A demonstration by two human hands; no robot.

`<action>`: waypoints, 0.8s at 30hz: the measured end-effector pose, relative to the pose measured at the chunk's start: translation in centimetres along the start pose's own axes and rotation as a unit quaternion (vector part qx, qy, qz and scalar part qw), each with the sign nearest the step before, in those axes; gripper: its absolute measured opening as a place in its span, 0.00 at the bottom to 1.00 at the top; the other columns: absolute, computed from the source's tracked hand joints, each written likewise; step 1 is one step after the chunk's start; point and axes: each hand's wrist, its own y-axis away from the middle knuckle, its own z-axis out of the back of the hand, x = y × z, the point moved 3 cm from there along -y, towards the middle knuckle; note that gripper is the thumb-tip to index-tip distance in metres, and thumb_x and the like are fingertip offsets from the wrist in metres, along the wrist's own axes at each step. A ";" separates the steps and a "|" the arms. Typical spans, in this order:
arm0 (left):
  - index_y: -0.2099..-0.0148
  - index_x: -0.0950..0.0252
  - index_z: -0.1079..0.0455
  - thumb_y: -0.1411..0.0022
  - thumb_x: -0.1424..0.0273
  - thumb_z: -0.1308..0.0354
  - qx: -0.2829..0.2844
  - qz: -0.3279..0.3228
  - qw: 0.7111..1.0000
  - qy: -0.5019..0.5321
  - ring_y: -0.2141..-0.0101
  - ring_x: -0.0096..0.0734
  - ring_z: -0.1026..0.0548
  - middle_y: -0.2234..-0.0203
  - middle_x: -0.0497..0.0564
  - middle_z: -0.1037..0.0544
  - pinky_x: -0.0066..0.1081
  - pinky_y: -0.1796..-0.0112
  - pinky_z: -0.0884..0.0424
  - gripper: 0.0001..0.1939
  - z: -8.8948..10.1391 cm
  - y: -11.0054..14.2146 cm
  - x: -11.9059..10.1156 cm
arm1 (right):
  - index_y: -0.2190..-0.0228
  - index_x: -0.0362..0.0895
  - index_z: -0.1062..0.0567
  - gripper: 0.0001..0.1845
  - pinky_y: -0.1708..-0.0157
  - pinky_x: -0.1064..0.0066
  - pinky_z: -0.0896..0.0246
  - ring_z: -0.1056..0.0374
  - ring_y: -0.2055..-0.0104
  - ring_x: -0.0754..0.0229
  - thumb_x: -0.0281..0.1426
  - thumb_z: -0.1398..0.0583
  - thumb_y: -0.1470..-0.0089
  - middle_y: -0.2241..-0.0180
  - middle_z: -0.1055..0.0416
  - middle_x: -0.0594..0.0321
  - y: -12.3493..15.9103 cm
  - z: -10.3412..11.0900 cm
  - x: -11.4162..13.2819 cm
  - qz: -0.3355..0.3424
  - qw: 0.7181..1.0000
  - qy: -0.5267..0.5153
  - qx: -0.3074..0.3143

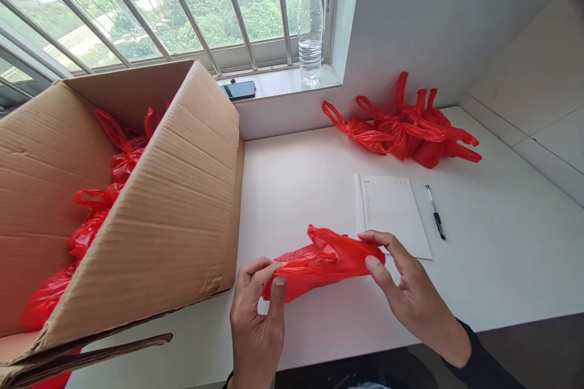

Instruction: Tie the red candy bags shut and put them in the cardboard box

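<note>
A crumpled red plastic bag [323,264] is stretched between my two hands above the near part of the white table. My left hand [260,310] pinches its left end between thumb and fingers. At the opposite end, my right hand [406,285] has its thumb and fingers closed around the bag's edge. One corner of the plastic sticks up near the middle. Whether anything lies inside the bag cannot be made out. Just beyond my right hand lies a white notebook [395,209] with small print down its left side, partly covered by that hand.
On the left, a large open cardboard box [182,194] contains several knotted red bags [91,228]. More red bags [420,130] are heaped by the back wall. A black pen [436,213] lies right of the notebook. A water bottle [310,30] and phone [239,90] occupy the windowsill.
</note>
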 end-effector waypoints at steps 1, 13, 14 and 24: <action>0.50 0.52 0.22 0.29 0.70 0.41 -0.007 -0.004 1.000 -0.003 0.56 0.29 0.27 0.56 0.48 0.28 0.26 0.56 0.30 0.11 0.0 0.1 -0.2 | 0.43 0.54 0.32 0.19 0.56 0.63 0.30 0.32 0.45 0.51 0.43 0.43 0.32 0.47 0.28 0.58 0.0 -0.3 0.4 0.036 0.999 0.010 0.011; 0.61 0.60 0.28 0.46 0.51 0.30 -0.032 0.263 0.937 0.227 0.75 0.31 0.28 0.75 0.47 0.25 0.26 0.77 0.35 0.21 1.4 1.3 -2.3 | 0.59 0.50 0.25 0.11 0.68 0.73 0.28 0.28 0.66 0.61 0.44 0.40 0.34 0.64 0.25 0.63 1.3 2.1 2.2 -0.031 0.983 -0.125 -0.129; 0.61 0.59 0.30 0.49 0.50 0.28 -0.037 0.250 0.944 0.210 0.74 0.32 0.27 0.75 0.47 0.25 0.26 0.76 0.35 0.23 1.3 1.4 -2.8 | 0.60 0.51 0.25 0.10 0.68 0.73 0.28 0.27 0.66 0.61 0.43 0.40 0.34 0.63 0.25 0.63 1.6 2.2 2.7 -0.031 0.982 -0.128 -0.135; 0.49 0.58 0.30 0.39 0.56 0.34 -0.048 0.275 0.947 0.158 0.64 0.38 0.21 0.61 0.49 0.22 0.34 0.62 0.25 0.20 2.9 0.3 -4.7 | 0.61 0.51 0.26 0.03 0.75 0.77 0.29 0.29 0.73 0.64 0.33 0.40 0.34 0.70 0.26 0.67 2.4 3.2 3.1 0.064 0.977 -0.147 -0.140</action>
